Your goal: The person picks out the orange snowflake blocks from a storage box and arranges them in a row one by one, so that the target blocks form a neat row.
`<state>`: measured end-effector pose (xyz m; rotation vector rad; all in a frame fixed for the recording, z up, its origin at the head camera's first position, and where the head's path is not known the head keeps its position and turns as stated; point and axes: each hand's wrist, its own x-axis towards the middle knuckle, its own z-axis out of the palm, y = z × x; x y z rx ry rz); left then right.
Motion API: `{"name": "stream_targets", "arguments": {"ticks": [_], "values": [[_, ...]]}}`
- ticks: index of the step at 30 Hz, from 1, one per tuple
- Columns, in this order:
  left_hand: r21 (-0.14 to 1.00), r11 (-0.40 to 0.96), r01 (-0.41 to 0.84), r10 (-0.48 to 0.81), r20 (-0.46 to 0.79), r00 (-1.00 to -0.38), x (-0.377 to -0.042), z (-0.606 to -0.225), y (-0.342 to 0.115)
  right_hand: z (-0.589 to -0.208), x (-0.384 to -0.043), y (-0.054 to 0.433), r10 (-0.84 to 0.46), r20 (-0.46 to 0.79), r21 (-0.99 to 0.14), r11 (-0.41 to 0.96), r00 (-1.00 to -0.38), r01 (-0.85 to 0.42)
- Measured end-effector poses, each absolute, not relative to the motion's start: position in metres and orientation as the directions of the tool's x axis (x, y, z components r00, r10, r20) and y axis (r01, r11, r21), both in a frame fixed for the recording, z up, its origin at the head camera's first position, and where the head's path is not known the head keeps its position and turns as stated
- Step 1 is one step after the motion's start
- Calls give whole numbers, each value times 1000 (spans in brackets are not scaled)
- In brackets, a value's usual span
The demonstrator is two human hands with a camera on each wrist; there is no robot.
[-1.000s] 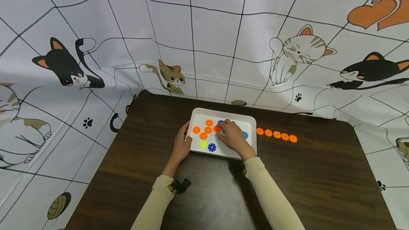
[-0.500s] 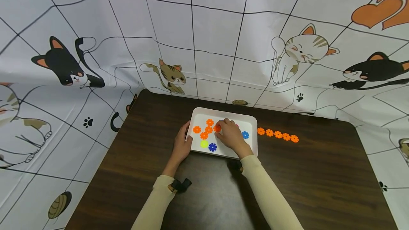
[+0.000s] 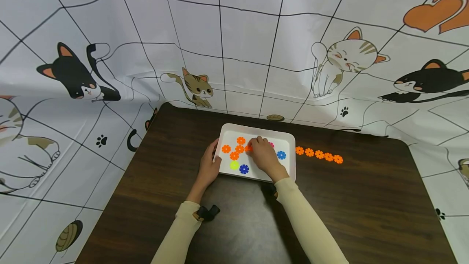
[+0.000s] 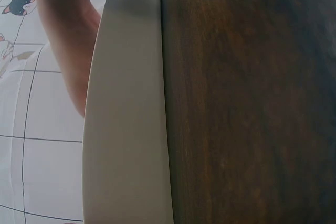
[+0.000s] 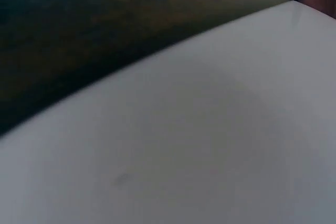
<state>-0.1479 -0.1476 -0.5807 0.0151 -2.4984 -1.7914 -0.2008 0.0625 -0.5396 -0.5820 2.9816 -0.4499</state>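
A white tray (image 3: 278,134) lies on the table in the head view. My left hand (image 3: 209,167) grips its left side, thumb over the rim. Over the middle of the tray, my right hand (image 3: 263,154) pinches an orange snowflake disc (image 3: 248,148), which the fingers partly cover. Left of it lie several loose orange discs (image 3: 239,149). Nearer the front rim are a yellow disc (image 3: 234,165) and a dark blue disc (image 3: 244,169). A light blue disc (image 3: 281,155) and a partly hidden pink disc (image 3: 271,144) lie to the right. The wrist views show mostly tray wall (image 4: 126,103) and tray surface (image 5: 210,129).
A row of several orange discs (image 3: 319,155) lies on the dark wooden table (image 3: 366,199), just right of the tray. Behind the table hangs a white cloth (image 3: 249,36) printed with cats and lines.
My right hand has shifted slightly left and now covers more of the orange disc at its fingertips. The pink disc has come into sight, and the green one is hidden. The left hand stays put.
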Motion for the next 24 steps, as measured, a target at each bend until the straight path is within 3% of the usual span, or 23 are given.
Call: {"name": "stream_targets", "arguments": {"ticks": [6,24], "values": [[947,321,15,-53,34,-998,-147,-580,-148,-540,-198,62,-401,13,-246,887,-916,-392],[946,324,19,-51,37,-998,-148,-580,-148,-537,-189,79,-423,54,-272,865,-904,-421]]}}
